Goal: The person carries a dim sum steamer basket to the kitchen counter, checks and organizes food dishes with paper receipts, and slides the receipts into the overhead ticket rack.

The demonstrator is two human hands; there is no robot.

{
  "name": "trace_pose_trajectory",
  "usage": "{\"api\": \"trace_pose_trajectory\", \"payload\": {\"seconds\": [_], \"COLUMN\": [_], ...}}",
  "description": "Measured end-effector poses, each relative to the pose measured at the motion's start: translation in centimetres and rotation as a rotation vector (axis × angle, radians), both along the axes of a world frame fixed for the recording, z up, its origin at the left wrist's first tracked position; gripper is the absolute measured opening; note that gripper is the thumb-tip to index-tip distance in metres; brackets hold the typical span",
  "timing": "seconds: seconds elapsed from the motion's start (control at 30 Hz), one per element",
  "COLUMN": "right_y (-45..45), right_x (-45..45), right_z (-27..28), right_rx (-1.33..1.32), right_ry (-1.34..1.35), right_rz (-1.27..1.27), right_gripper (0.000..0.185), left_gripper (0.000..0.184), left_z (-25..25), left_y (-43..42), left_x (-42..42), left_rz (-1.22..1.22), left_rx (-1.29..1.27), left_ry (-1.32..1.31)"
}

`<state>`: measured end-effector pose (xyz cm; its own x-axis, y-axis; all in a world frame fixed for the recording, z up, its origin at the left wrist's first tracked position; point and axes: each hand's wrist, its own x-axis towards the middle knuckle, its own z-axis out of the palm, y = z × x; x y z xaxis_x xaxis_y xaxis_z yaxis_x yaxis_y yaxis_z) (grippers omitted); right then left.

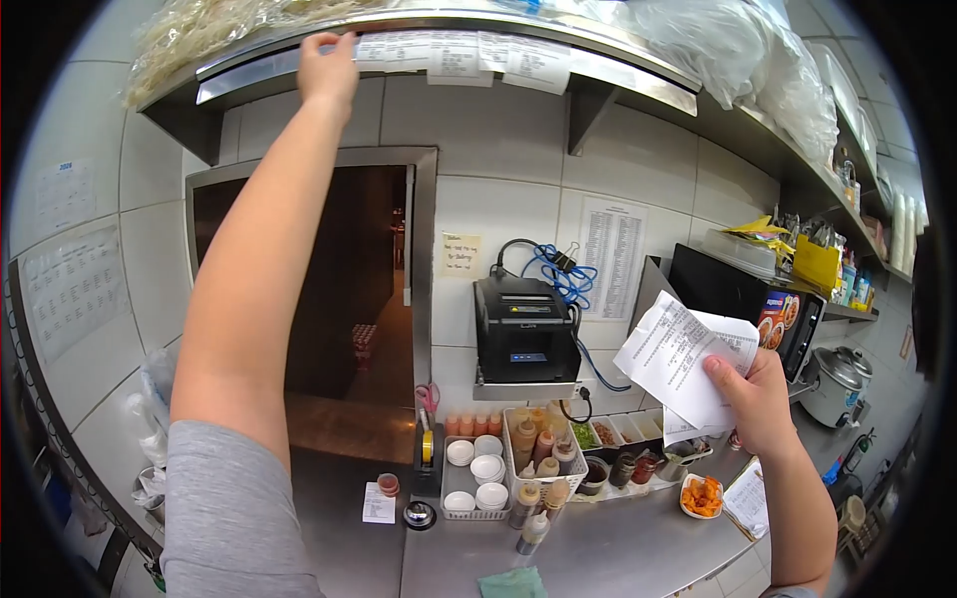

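My left hand (327, 68) is raised to the metal ticket rail (638, 76) on the edge of the overhead shelf. Its fingers are bent together at the rail, and what they pinch, if anything, is hidden. Just right of it, a row of printed order tickets (459, 56) hangs from the rail. My right hand (753, 399) grips several paper receipts (678, 357), thumb on top, in front of the wall and above the counter's right side. The receipts are fanned and creased, with printed lines.
A black receipt printer (526, 329) sits on a wall bracket beside a pass-through window (344, 289). On the steel counter (449, 563) stand a basket of white bowls (485, 468), sauce bottles (533, 531), a call bell (420, 514) and a bowl of orange food (702, 495).
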<state>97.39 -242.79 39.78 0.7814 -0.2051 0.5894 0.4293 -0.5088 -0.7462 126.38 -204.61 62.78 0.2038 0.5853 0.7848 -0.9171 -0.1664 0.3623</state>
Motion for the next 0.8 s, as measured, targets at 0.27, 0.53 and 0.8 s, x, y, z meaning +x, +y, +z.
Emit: {"api": "trace_pose_trajectory", "payload": {"seconds": [0.27, 0.53, 0.8], "right_y": [5.8, 8.5, 18.7], "right_x": [1.1, 2.0, 8.7], "right_z": [0.3, -1.3, -10.1], "right_rx": [-0.034, -0.093, 0.012], "right_ry": [0.001, 0.003, 0.246], "right_rz": [0.054, -0.018, 0.239], "right_gripper": [0.024, 0.021, 0.023], "left_gripper": [0.068, 0.044, 0.026], "left_z": [0.2, -12.3, -49.6], "left_y": [-2.9, 3.6, 17.2], "left_x": [-1.5, -1.8, -7.8], "left_rz": [0.188, -0.168, -0.551], "left_rx": [0.176, 0.551, 0.523], "left_ry": [0.305, -0.044, 0.914]}}
